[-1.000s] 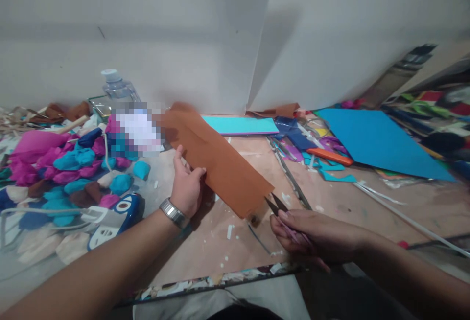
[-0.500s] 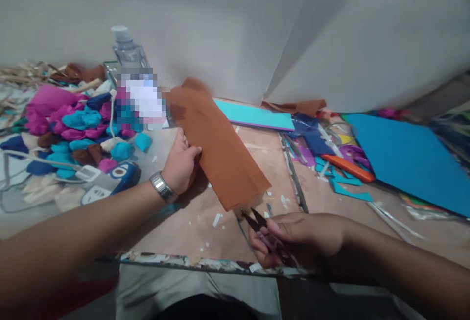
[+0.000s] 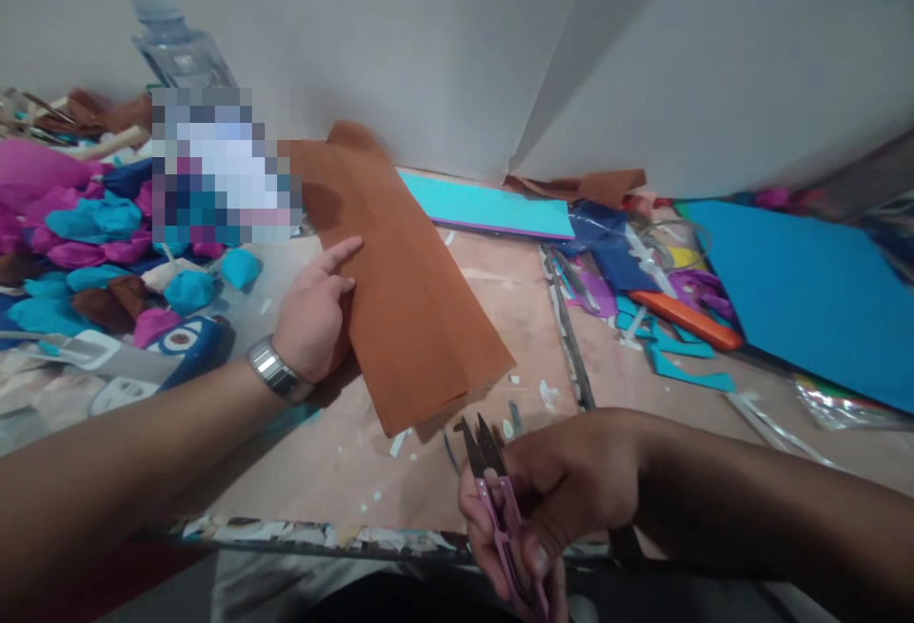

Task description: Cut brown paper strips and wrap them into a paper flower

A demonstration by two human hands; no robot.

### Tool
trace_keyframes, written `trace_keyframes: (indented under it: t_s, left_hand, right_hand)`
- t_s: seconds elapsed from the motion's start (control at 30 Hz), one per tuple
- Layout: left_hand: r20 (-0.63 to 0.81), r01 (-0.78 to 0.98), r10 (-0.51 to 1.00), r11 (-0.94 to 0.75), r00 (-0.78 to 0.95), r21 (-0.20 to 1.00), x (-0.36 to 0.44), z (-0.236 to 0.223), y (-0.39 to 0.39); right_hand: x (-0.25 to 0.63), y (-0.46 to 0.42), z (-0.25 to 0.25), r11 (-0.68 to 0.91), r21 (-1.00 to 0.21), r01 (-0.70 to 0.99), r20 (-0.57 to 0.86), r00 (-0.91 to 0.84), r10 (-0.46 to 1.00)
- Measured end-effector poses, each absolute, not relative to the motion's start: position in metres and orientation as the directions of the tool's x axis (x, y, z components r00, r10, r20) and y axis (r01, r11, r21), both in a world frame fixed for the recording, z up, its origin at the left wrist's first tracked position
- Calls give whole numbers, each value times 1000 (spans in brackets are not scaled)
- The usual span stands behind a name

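The left hand [image 3: 310, 323] pinches the paper [image 3: 410, 290] at its left edge, over the table [image 3: 514, 299]. The right hand [image 3: 578, 480] grips snips [image 3: 478, 459], 2 blades parted near the paper's lower end. A loose left pinch could let it swing onto the tips and tear.

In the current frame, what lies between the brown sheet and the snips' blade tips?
In the head view, just a narrow stretch of tabletop shows between the brown sheet and the snips.
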State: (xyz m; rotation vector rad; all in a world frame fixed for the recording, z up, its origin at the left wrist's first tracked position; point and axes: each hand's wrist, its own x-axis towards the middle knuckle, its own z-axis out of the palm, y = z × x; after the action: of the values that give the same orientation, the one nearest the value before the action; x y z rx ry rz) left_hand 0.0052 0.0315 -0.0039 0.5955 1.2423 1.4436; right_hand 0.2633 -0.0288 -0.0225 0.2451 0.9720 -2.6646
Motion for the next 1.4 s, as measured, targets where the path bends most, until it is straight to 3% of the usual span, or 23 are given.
trace_keyframes:
  t_s: [0.1,0.23,0.6,0.8,0.97,1.1,1.2,1.27,1.4]
  left_hand:
    - [-243,-388,928,121,-282,914,3,-7,33]
    - [-235,-335,921,125,-312,934,2,-7,32]
    - [-213,-349,927,98,-308,932,0,-9,31]
    - [-142,-355,936,20,-322,935,-2,-15,33]
    - [-123,-516,963,-19,-239,856,1,-11,28]
    - [-112,-585,984,12,-135,811,5,2,20]
    - [-195,-576,980,143,-30,805,9,9,11]
    - [-261,-568,965,235,37,789,12,10,5]
    - [-271,-565,962,237,24,790,16,8,-3]
  right_hand:
    - [262,-26,-23,-758,-560,334,-253,-940,-228]
    - [258,-21,-18,-746,-592,304,-194,-953,-234]
    - [219,-46,-5,-684,-703,192,-395,-906,152]
    - [201,-55,-6,-638,-767,69,-383,-847,369]
    - [200,-55,-6,-585,-809,60,-381,-811,443]
    - [205,-55,-2,-411,-907,97,-314,-805,503]
    - [210,-50,1,-140,-981,132,-188,-816,547]
    - [213,-47,3,50,-985,162,-108,-827,551]
    - [217,-41,5,324,-924,203,5,-841,541]
